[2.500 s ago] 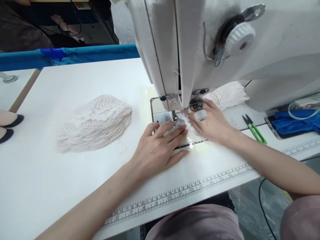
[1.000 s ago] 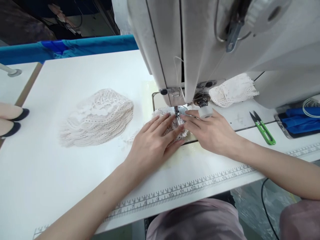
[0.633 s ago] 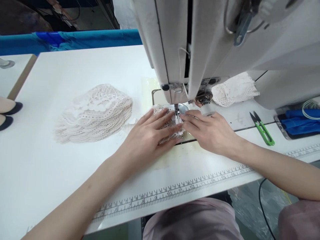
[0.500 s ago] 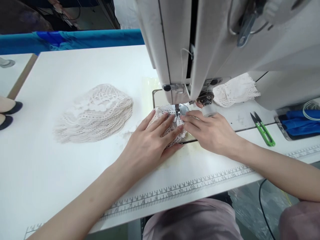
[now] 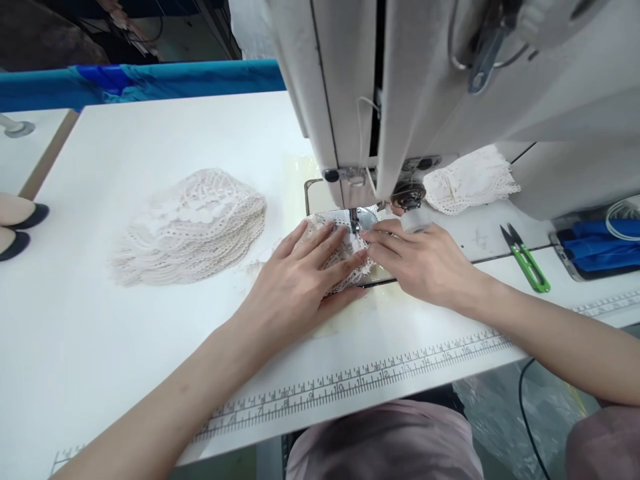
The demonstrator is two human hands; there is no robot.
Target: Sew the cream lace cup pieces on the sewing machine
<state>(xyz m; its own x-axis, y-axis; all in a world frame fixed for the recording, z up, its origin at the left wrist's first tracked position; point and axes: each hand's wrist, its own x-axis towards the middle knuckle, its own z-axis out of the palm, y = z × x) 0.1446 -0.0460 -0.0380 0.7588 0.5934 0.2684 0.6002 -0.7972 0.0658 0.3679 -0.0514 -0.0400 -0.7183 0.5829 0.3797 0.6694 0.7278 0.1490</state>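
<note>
A white lace piece (image 5: 345, 260) lies under the presser foot (image 5: 355, 221) of the sewing machine (image 5: 345, 100). My left hand (image 5: 295, 277) rests on the lace with its fingers spread, left of the needle, and covers much of it. To the right of the foot, my right hand (image 5: 420, 260) has its fingers bent together at the lace's edge. Thumb and fingertips there seem to pinch the lace, though they are partly hidden.
A stack of lace pieces (image 5: 200, 227) lies on the left of the white table (image 5: 150, 373). White lace fabric (image 5: 473, 180) sits behind my right hand. Green thread snips (image 5: 527, 260) and a phone-like tray with blue cloth (image 5: 603, 243) are on the right. A printed ruler (image 5: 360, 383) runs along the front edge.
Both hands stay almost in place on the lace. The view has shifted very slightly; nothing has visibly been taken hold of or let go.
</note>
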